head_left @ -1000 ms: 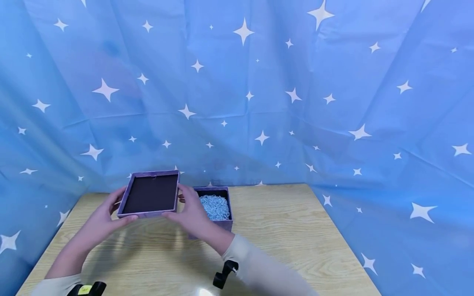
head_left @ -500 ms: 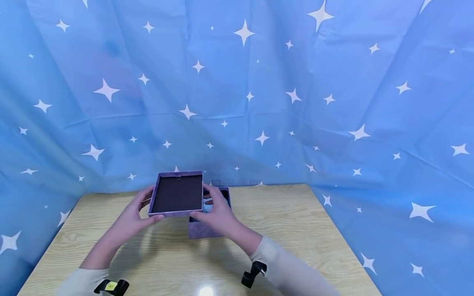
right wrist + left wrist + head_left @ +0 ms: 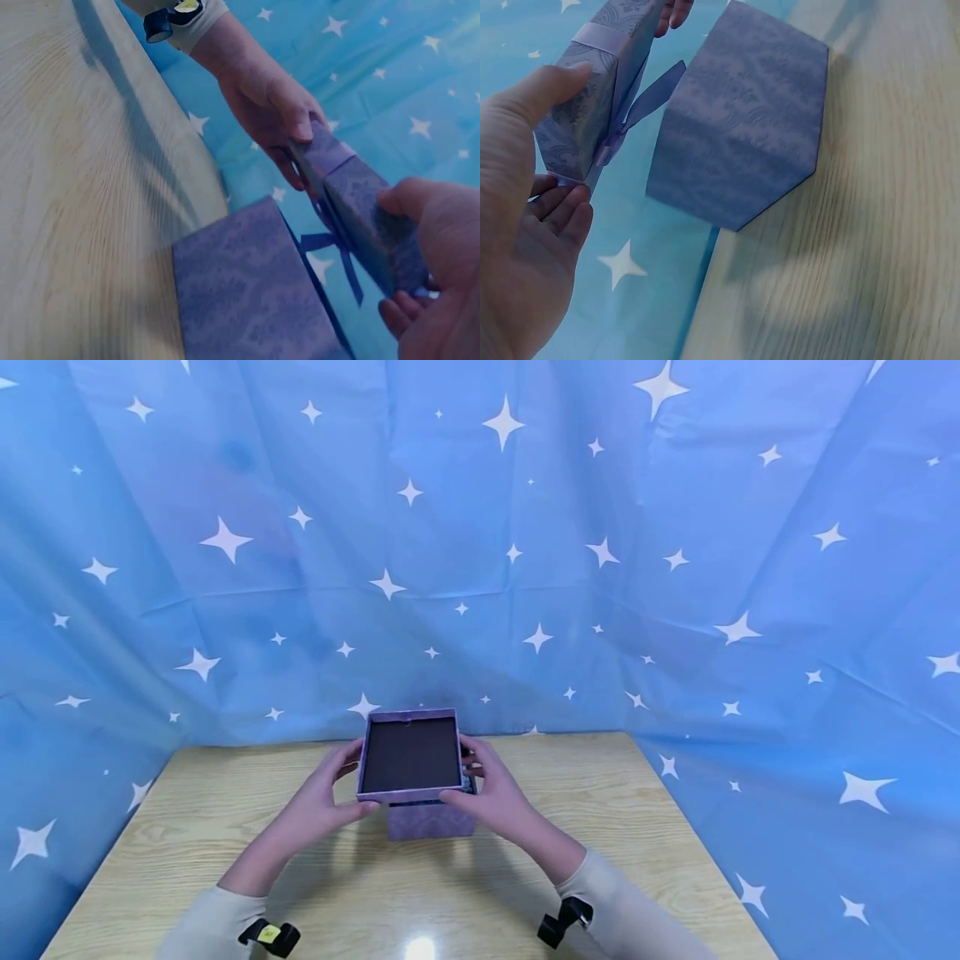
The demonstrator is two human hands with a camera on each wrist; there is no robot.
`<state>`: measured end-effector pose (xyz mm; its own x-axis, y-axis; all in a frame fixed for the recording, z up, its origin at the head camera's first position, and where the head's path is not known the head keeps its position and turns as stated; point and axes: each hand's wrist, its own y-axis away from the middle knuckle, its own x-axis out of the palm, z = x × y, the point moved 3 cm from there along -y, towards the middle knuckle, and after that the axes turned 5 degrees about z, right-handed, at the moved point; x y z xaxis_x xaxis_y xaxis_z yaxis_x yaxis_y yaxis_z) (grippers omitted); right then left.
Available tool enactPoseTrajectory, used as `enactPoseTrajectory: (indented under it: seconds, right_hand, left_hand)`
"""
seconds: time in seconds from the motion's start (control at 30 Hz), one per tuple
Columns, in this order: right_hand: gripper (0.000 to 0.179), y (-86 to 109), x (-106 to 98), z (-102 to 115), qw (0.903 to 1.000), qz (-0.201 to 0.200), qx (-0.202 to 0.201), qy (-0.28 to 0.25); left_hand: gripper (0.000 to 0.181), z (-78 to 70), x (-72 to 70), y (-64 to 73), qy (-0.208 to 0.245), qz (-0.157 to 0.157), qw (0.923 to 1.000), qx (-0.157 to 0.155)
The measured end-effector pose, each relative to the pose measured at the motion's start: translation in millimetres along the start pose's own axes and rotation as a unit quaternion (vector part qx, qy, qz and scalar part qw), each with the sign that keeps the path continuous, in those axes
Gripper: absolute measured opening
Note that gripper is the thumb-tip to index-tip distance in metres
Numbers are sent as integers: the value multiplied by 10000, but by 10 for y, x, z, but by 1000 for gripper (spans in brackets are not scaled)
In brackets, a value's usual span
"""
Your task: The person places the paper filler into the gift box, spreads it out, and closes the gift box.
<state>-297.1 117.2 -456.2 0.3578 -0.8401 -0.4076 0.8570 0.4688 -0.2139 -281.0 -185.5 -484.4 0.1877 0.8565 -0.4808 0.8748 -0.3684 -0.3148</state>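
Observation:
A purple patterned box lid [image 3: 412, 756], its dark inside facing the head camera, is held between both hands. My left hand [image 3: 318, 802] grips its left side, thumb at the near edge and fingers beneath. On the opposite side my right hand [image 3: 498, 793] grips it the same way. In the left wrist view a lilac ribbon [image 3: 615, 142] with a bow runs round the lid. Below and behind the lid stands the matching purple box [image 3: 431, 821], upright on the table. The lid covers most of its opening, so its contents are nearly all hidden.
The wooden table [image 3: 600, 827] spreads around the box. A blue curtain with white stars [image 3: 480, 568] hangs behind the table and along both sides. Black camera mounts [image 3: 566, 920] sit on both wrists.
Both hands have carried the lid rightward, from left of the box to over it. The blue shredded paper inside the box, visible earlier, is now almost fully covered from view.

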Motion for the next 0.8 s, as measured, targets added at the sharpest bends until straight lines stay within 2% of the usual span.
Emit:
enactPoseTrajectory:
  seconds: [0.1,0.23,0.47,0.7,0.8]
  right_hand:
    - [89,86,-89,-52,9999,-62,-33,-79]
    - [88,181,-176,-115,9998,-74,-124,-119]
    - [91,251,-260,-159,9997,-58,-243,32]
    - [107,256,-281,-184,9965,272,-739,269]
    - [105,241,-286,-215,9944,249,-947,398]
  left_hand:
    - [100,-15,89,-50,19,78,9998,185]
    - [104,-22,177,-78,12,189,9994,282]
    - [109,-31,244,-73,-155,231,9987,415]
    - [99,-75,233,-64,-297,66,9982,514]
    - [93,-87,226,-67,-385,-131,9973,613]
